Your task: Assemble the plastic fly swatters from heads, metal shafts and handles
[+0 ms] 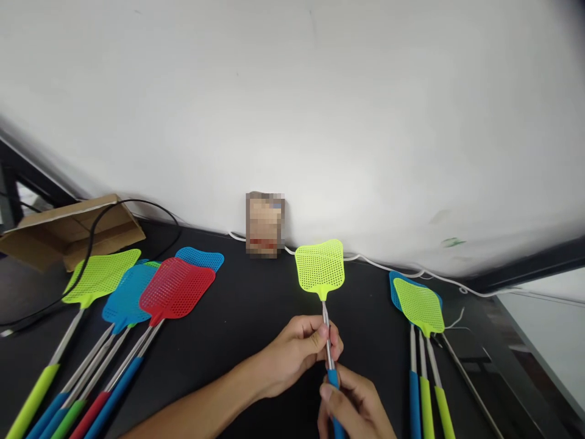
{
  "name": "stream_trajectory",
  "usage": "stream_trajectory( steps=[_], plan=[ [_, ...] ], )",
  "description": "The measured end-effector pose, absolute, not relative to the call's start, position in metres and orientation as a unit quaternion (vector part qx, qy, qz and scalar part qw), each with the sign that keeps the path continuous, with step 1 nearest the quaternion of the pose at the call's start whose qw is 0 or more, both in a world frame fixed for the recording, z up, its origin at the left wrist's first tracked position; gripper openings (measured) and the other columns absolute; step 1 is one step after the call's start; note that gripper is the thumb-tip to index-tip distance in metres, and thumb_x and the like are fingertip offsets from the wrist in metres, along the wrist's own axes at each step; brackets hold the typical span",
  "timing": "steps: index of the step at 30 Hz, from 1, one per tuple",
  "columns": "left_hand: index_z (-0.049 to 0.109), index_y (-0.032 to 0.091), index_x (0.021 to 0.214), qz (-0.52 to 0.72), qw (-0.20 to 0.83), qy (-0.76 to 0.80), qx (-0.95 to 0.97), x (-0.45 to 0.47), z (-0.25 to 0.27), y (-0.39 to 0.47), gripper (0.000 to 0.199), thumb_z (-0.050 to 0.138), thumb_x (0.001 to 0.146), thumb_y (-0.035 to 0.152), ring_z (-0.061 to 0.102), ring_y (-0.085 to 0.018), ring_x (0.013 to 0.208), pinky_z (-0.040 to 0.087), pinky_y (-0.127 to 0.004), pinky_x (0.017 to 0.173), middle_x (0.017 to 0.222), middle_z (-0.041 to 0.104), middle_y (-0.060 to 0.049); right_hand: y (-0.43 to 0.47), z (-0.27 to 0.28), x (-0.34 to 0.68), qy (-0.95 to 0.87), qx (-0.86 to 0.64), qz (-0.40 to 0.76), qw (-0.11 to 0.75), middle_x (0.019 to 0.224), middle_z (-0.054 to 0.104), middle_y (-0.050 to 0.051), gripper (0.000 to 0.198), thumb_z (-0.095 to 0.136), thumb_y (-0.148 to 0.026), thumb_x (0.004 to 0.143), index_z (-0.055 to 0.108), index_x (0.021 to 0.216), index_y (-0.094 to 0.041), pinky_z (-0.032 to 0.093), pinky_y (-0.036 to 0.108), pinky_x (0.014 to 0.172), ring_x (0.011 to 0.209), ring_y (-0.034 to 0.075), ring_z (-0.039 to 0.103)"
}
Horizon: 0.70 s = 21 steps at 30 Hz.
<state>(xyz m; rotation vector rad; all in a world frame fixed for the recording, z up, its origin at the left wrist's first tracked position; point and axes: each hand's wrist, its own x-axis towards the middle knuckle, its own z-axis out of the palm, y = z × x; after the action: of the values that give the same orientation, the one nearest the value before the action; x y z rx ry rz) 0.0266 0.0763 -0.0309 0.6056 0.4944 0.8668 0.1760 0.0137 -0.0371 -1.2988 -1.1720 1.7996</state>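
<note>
A fly swatter with a yellow-green mesh head, a silver metal shaft and a blue grip stands head-up in front of me. My left hand pinches its shaft below the head, thumb on the near side. Lower down, my right hand is wrapped round the blue grip, close to where it meets the metal. Part of the grip is hidden by the fingers and the frame's bottom edge. The two hands are close together, one above the other.
Several fly swatters in red, blue and green lie at the left, and a smaller group at the right. An open cardboard box and black cable sit back left. A blurred-out packet leans against the white wall.
</note>
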Motion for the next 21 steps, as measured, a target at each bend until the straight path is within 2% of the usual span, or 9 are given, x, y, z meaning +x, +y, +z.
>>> stream_trajectory(
  steps=[3,5,8,11,14,17,21],
  plan=[
    [0.064,0.01,0.087,0.429,0.831,0.229,0.27,0.027,-0.032,0.079,0.032,0.07,0.09,0.041,0.055,-0.011,0.069,0.045,-0.022,0.066,0.078,0.061,-0.007,0.019,-0.031,0.176,-0.342,-0.435,0.765,0.33,0.065,0.061,0.002,0.05,0.058,-0.066,0.09,0.06,0.082,-0.017,0.04,0.023,0.046,0.051,0.014,0.057],
    [0.065,0.01,0.091,0.429,0.833,0.221,0.27,0.027,-0.032,0.08,0.032,0.067,0.092,0.042,0.056,-0.01,0.063,0.044,-0.02,0.058,0.081,0.063,-0.009,0.02,-0.032,0.175,-0.296,-0.403,0.794,0.347,0.071,0.064,0.004,0.049,0.055,-0.065,0.093,0.062,0.092,-0.016,0.041,0.023,0.045,0.051,0.013,0.059],
    [0.063,0.012,0.096,0.41,0.845,0.209,0.271,0.026,-0.031,0.078,0.03,0.064,0.093,0.042,0.054,-0.011,0.055,0.038,-0.018,0.043,0.077,0.063,-0.007,0.018,-0.041,0.173,-0.282,-0.358,0.819,0.349,0.064,0.064,0.003,0.046,0.055,-0.061,0.095,0.06,0.097,-0.016,0.041,0.022,0.046,0.045,0.012,0.057],
    [0.061,0.014,0.09,0.421,0.836,0.233,0.263,0.026,-0.028,0.075,0.028,0.067,0.091,0.042,0.057,-0.014,0.059,0.038,-0.018,0.038,0.068,0.055,-0.002,0.014,-0.052,0.17,-0.298,-0.317,0.832,0.344,0.056,0.06,0.0,0.044,0.058,-0.062,0.093,0.056,0.093,-0.018,0.038,0.021,0.044,0.041,0.011,0.051],
    [0.059,0.014,0.083,0.447,0.807,0.275,0.271,0.028,-0.026,0.07,0.03,0.067,0.091,0.042,0.052,-0.011,0.053,0.038,-0.018,0.039,0.066,0.055,-0.002,0.012,-0.054,0.169,-0.322,-0.324,0.817,0.352,0.054,0.058,-0.002,0.044,0.055,-0.062,0.095,0.053,0.091,-0.019,0.036,0.021,0.043,0.039,0.009,0.047],
    [0.06,0.013,0.082,0.456,0.795,0.29,0.277,0.031,-0.026,0.066,0.033,0.067,0.091,0.044,0.046,-0.009,0.048,0.034,-0.02,0.039,0.064,0.055,-0.001,0.01,-0.045,0.171,-0.391,-0.369,0.77,0.342,0.054,0.058,-0.002,0.044,0.05,-0.061,0.098,0.053,0.09,-0.018,0.035,0.02,0.045,0.042,0.009,0.049],
    [0.061,0.013,0.079,0.474,0.782,0.298,0.275,0.034,-0.026,0.067,0.032,0.067,0.091,0.042,0.053,-0.012,0.059,0.04,-0.022,0.055,0.061,0.054,-0.001,0.006,-0.032,0.172,-0.474,-0.464,0.687,0.296,0.056,0.064,0.002,0.048,0.052,-0.066,0.094,0.052,0.085,-0.019,0.038,0.021,0.045,0.04,0.011,0.052]
  ],
)
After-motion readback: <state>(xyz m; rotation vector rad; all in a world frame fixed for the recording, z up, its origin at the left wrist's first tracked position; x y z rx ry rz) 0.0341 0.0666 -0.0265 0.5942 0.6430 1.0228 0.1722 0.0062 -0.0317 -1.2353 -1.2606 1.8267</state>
